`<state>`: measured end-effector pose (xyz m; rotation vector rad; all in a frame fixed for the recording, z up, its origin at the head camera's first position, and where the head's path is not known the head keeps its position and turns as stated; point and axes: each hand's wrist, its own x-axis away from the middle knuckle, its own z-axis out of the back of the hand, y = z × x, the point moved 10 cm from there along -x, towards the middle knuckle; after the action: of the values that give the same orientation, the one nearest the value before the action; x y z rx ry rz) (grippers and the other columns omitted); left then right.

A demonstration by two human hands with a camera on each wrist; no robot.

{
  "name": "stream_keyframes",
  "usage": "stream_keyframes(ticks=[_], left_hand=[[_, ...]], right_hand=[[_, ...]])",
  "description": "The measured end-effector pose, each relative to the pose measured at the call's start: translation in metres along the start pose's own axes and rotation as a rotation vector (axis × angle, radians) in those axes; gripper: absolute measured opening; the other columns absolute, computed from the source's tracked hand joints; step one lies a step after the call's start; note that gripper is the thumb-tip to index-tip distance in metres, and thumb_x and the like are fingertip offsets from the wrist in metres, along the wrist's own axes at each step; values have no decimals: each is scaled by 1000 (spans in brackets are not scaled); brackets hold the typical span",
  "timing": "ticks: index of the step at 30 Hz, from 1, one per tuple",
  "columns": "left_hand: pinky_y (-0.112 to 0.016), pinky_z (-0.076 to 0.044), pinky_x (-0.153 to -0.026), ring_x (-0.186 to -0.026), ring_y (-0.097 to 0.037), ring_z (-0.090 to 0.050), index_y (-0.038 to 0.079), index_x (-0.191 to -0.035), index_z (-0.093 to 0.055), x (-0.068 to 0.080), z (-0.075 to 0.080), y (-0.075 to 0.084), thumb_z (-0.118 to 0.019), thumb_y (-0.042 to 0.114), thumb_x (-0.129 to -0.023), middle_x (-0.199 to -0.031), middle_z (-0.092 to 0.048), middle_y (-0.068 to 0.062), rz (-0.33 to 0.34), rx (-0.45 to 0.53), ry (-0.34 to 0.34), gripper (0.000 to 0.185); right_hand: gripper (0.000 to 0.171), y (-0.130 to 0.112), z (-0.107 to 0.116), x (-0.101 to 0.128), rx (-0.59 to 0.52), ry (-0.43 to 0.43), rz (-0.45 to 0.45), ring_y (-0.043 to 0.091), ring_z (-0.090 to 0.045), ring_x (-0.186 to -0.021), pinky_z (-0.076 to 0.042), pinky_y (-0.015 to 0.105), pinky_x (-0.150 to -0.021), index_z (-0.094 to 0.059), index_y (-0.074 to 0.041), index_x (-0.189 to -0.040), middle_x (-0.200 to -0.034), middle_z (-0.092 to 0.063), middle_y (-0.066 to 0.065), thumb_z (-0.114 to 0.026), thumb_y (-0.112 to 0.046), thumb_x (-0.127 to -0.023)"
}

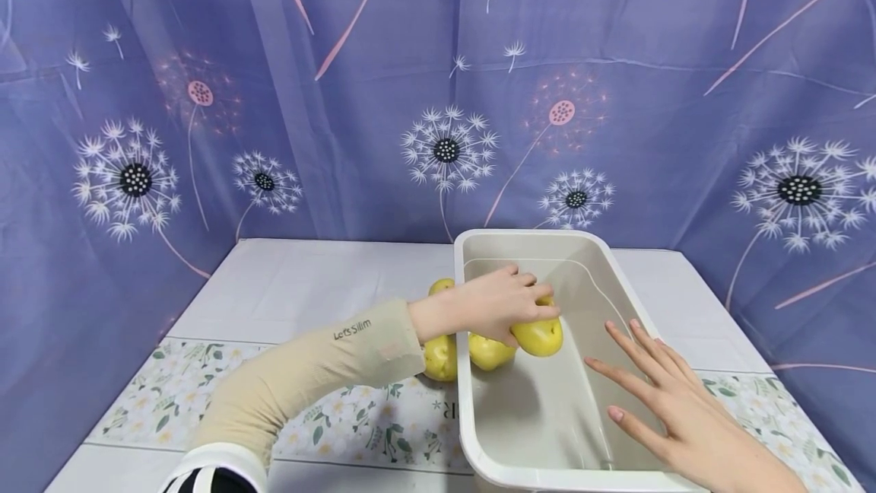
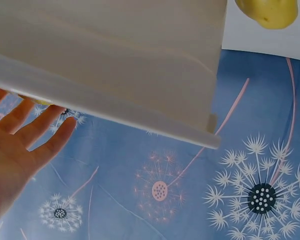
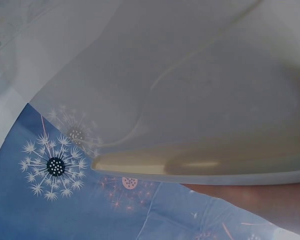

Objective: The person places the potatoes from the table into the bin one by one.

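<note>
A white plastic tub [image 1: 472,432] stands on the table at centre right, with a faint water line along its inner wall. My left hand [image 1: 509,306], in a beige sleeve, reaches over the tub's left rim and grips a yellow potato [image 1: 542,337] inside it. A second potato [image 1: 489,354] lies in the tub against the left wall, under that hand. Two more potatoes [image 1: 441,360] sit on the table just outside the left wall. My right hand [image 1: 650,390] hovers flat over the tub's near right side, fingers spread, holding nothing. The left wrist view shows the tub's outer wall [image 2: 115,55] and a potato [image 2: 270,12].
The table has a white cloth [image 1: 308,280] with a floral runner [image 1: 383,417] across its front. A blue dandelion-print curtain [image 1: 274,97] closes in the back and both sides. The table's right edge lies close to the tub.
</note>
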<state>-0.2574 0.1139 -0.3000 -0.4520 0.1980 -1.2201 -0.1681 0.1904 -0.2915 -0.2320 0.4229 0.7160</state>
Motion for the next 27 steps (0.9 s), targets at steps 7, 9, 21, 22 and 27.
stream_keyframes(ticks=[7, 9, 21, 22, 27], left_hand=[[-30, -41, -82, -102, -14, -49, 26, -133, -38, -2, -5, 4, -63, 49, -74, -125, -46, 3, -13, -2, -16, 67], [-30, -41, -82, -102, -14, -49, 26, -133, -38, -3, -5, 5, -63, 49, -74, -125, -46, 3, -16, 4, -19, 68], [-30, -41, -82, -104, -14, -49, 26, -133, -39, -6, -7, 9, -64, 50, -73, -125, -46, 4, -23, 9, -21, 69], [-30, -41, -82, -104, -14, -49, 26, -132, -39, -6, -7, 9, -64, 50, -73, -125, -46, 4, -23, 12, -20, 69], [-30, -41, -83, -106, -14, -49, 26, -133, -39, -7, -7, 10, -64, 52, -73, -127, -46, 4, -25, 5, -27, 70]], right_hand=[[51, 1, -2, 1, -6, -4, -3, 18, -3, -140, 7, 17, -110, -50, -21, -127, -148, -23, 7, -64, -27, -79], [52, 0, -2, 0, -4, -5, 3, 18, -2, -140, 7, 18, -110, -49, -21, -127, -148, -22, 8, -65, -27, -78], [53, 0, -2, 1, -24, -10, -6, 20, 0, -140, 9, 18, -110, -48, -22, -128, -148, -21, 9, -65, -25, -78], [53, 0, -2, 1, -26, -8, -4, 20, 0, -140, 8, 18, -110, -48, -22, -128, -148, -21, 10, -65, -25, -78], [52, 0, -2, 1, -25, -2, 1, 20, -1, -140, 8, 18, -110, -49, -21, -128, -148, -22, 10, -65, -25, -78]])
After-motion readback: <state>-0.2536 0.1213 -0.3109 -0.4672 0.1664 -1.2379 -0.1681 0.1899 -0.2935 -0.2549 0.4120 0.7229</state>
